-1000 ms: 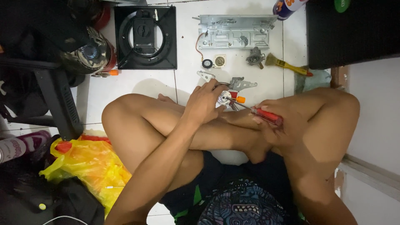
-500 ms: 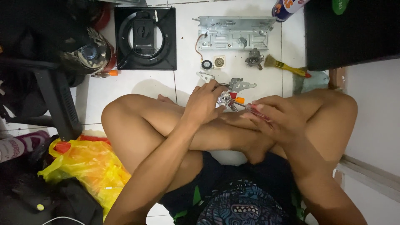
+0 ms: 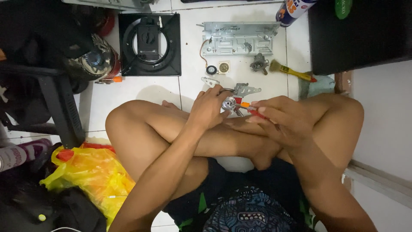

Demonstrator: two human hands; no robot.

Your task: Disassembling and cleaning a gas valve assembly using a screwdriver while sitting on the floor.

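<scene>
I sit cross-legged on a white tiled floor point(image 3: 141, 92). My left hand point(image 3: 209, 108) grips a small round metal part point(image 3: 228, 103) held over my crossed shins. My right hand point(image 3: 283, 118) holds a red-handled screwdriver point(image 3: 251, 110), its orange-collared tip against that metal part. Just beyond my hands lie a bent metal bracket point(image 3: 244, 90) and a small flat metal plate point(image 3: 210, 81).
On the floor ahead: a black square fan housing point(image 3: 149, 43), a grey metal chassis plate point(image 3: 238, 38), a small valve piece point(image 3: 259, 64), a yellow-handled brush point(image 3: 292, 71), a spray can point(image 3: 294, 9). A black box point(image 3: 360, 34) stands right, a yellow plastic bag point(image 3: 86, 176) left.
My right hand shifted left and forward, bringing the screwdriver tip up to the metal part in my left hand. The left hand stayed in place.
</scene>
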